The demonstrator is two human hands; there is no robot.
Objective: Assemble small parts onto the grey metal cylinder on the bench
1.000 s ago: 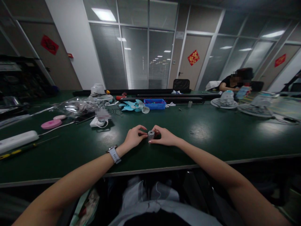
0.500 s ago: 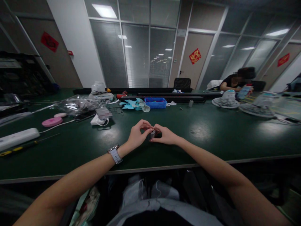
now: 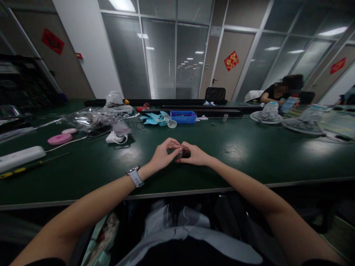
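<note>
Head view: hands at metal cylinder [image 3: 180, 154]

Right hand [image 3: 196, 154] curls its fingers around it; left hand [image 3: 163, 154] has fingers bent, nearly closed, at its top, hold unclear. It is at the green table's [image 3: 238, 170] near side.

the wearer's own body, head view. left hand [image 3: 163, 154] and right hand [image 3: 196, 155]: both bare, as are the forearms. left wrist: a watch [image 3: 133, 170] with a dark, metallic-edged case on a pale grey strap [image 3: 136, 178] pierced by small dark slots. trunk: a black top [image 3: 188, 251] with short black sleeves [image 3: 47, 262]. lap: pale grey cloth [image 3: 180, 232], crossed by thin whitish lines
</note>
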